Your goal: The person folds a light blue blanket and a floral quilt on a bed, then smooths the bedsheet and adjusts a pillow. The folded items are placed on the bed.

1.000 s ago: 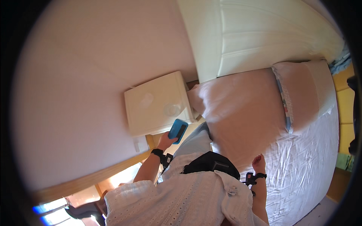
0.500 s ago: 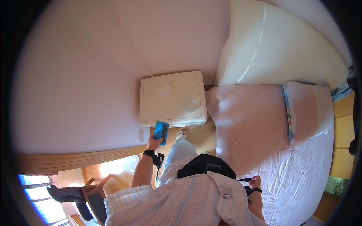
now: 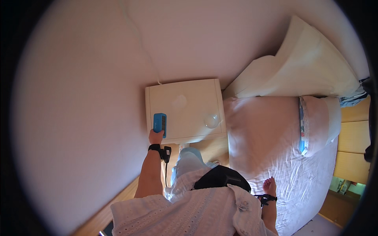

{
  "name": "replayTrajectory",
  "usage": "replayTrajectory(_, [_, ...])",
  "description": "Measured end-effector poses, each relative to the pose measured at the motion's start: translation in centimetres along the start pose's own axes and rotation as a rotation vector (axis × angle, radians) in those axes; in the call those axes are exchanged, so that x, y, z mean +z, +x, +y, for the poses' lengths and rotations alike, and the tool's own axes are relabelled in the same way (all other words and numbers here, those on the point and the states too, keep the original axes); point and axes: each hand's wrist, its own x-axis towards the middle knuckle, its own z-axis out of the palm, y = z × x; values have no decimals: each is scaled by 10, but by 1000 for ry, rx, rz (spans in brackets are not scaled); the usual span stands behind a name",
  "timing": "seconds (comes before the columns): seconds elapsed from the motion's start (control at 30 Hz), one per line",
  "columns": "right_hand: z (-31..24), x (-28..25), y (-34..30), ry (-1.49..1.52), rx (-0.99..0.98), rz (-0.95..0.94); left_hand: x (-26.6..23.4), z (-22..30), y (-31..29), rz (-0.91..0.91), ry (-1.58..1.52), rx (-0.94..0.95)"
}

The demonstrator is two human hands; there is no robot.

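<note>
My left hand (image 3: pixel 156 136) is closed around the lower end of a blue block-shaped device with a dark display (image 3: pixel 160 122). It holds the device over the near left part of a cream bedside table (image 3: pixel 189 131); whether the device touches the tabletop I cannot tell. A clear round glass bowl (image 3: pixel 212 121) stands on the right side of the same top. Low at my right side, beside the bed, my right hand (image 3: pixel 269 185) has its fingers curled in, with nothing visible in them. Both wrists carry black straps, and a small black box with a cable is on the left one.
To the right of the table lies a bed with a pale pink sheet (image 3: pixel 260 133), a pillow (image 3: pixel 318 122) and a tall cream headboard (image 3: pixel 299 70). A plain wall (image 3: pixel 78 98) runs close along my left. Yellow cabinets (image 3: pixel 352 133) stand at the far right.
My left hand has moved forward with the blue device, from the table's front edge to over its top. My body has come closer to the table. The right hand remains low at my side.
</note>
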Motion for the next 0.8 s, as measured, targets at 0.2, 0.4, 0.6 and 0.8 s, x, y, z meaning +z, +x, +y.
replayTrajectory(0.2, [26,40,-69,-82,-25,251,15,18,80,65,27,90])
replayTrajectory(0.4, [34,134,-117,-151,-58,159,43,49,125,143,128,263])
replayTrajectory(0.6, [34,285,-123,-488,-109,-150,56,65,134,-29,49,170])
replayTrajectory(0.8, [64,305,-115,-721,-32,-227,53,88,107,431,285,802])
